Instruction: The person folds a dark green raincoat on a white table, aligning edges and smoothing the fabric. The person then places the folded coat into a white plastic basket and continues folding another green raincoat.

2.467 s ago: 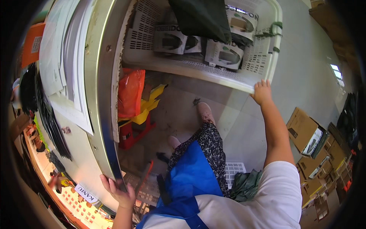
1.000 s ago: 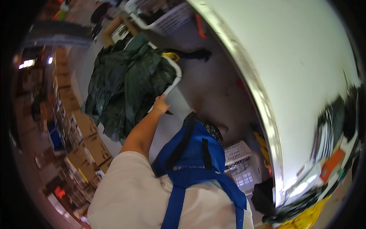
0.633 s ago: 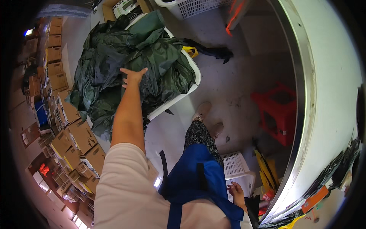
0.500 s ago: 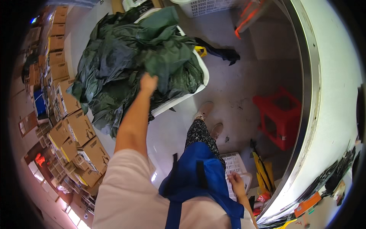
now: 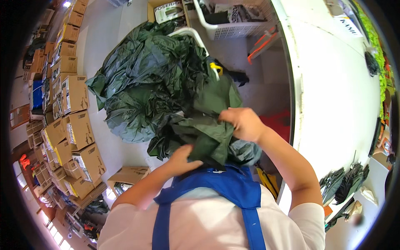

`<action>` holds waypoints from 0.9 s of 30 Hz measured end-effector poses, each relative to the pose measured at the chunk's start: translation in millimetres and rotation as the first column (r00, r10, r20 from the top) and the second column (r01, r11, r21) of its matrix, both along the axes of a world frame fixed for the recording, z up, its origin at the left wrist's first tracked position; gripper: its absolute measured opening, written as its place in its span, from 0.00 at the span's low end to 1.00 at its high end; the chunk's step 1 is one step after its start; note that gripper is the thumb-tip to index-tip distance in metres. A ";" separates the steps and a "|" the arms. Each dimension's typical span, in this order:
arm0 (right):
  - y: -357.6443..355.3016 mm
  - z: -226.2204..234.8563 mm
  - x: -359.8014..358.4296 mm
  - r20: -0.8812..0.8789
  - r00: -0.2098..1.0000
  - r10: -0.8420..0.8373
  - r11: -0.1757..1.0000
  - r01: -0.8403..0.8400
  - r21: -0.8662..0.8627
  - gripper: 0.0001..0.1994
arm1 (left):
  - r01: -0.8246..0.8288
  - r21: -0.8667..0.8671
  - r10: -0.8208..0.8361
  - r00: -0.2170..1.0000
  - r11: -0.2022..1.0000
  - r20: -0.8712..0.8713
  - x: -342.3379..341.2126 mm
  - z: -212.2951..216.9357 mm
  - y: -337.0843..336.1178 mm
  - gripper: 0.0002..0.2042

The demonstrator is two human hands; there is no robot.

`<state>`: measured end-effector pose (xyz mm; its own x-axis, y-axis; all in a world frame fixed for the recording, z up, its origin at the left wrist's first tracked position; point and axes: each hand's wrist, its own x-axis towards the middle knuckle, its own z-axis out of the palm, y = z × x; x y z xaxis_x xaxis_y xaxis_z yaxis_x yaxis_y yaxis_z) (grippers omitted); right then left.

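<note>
1. Head view, centre of the frame: both hands meet on one dark green garment [image 5: 208,133], a thin, crinkled, shiny piece, pulled in close above the blue apron [image 5: 216,187] so it can be handled at chest height.
2. At centre right, the right hand [image 5: 243,123] has its fingers curled shut over an upper fold of the garment, which keeps that edge lifted while the rest hangs down.
3. Lower centre, the left hand [image 5: 183,155] pinches the lower part of the same piece; the fingertips are buried in the fabric, so the grip looks closed, though its exact form is hard to make out.
4. Upper centre, a large heap of similar green garments [image 5: 146,79] spills over a white basket [image 5: 200,37]; only the rim shows, and the held piece trails back toward the heap, so it is probably not fully free of it.
5. Top of the frame, a second white basket [image 5: 233,27] sits under the edge of a long white table [image 5: 329,83] that curves down the right side.
6. Left edge, stacked cardboard boxes [image 5: 71,121] line the grey floor, well apart from the hands.
</note>
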<state>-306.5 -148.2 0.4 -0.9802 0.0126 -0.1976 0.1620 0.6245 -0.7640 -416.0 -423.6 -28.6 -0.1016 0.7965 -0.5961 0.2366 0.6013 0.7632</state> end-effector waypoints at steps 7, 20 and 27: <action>56.9 162.5 -13.4 -0.369 0.657 -0.657 0.696 0.342 -0.631 0.05 | -0.460 0.237 0.517 0.785 0.855 -0.342 33.6 -99.5 -16.2 0.51; 163.1 315.3 431.5 -0.484 -0.525 -0.700 0.359 0.326 -0.874 0.17 | -0.346 0.764 0.219 0.938 0.545 0.269 21.4 267.3 525.4 0.18; 129.1 131.0 559.4 0.196 -0.840 -0.506 -0.283 -0.053 -0.958 0.14 | 0.642 0.758 0.128 0.766 -0.114 -0.630 298.2 372.9 740.8 0.44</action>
